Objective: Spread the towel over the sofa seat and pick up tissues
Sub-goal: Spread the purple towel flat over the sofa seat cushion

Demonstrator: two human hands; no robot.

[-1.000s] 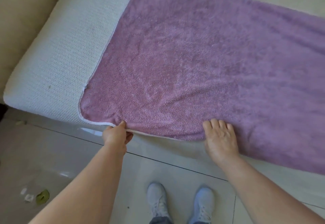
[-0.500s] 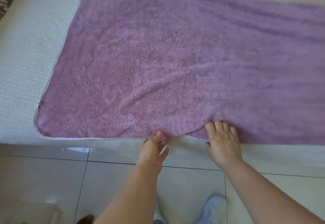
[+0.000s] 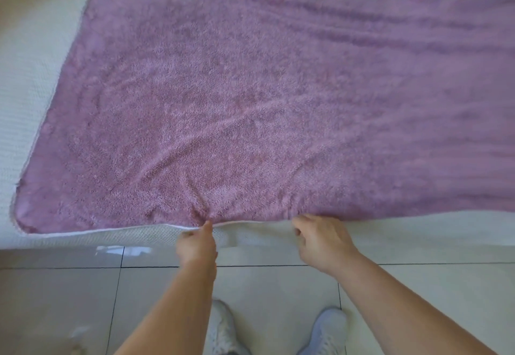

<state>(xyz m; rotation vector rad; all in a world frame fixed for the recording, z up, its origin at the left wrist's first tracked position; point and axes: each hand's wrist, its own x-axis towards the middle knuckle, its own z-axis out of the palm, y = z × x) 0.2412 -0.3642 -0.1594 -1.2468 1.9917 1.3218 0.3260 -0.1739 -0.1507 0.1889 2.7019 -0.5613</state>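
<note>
While the purple fleecy towel [image 3: 250, 103] lies flat over most of the white knobbly-weave sofa seat [image 3: 33, 75], its long axis runs left to right, parallel to the seat's front edge, with the near hem just ahead of both hands. The left hand [image 3: 196, 246] pinches that hem between thumb and curled fingers, and creases fan out from the pinch. The right hand [image 3: 320, 240] sits at the hem a little to the right with its fingers bent under. Whether it grips the cloth I cannot tell, as the fingertips are hidden. Any smoothing pull would likely go straight back toward the person's pale shoes [image 3: 223, 324] on the glossy tiled floor [image 3: 55, 299]. No tissues are in view.
</note>
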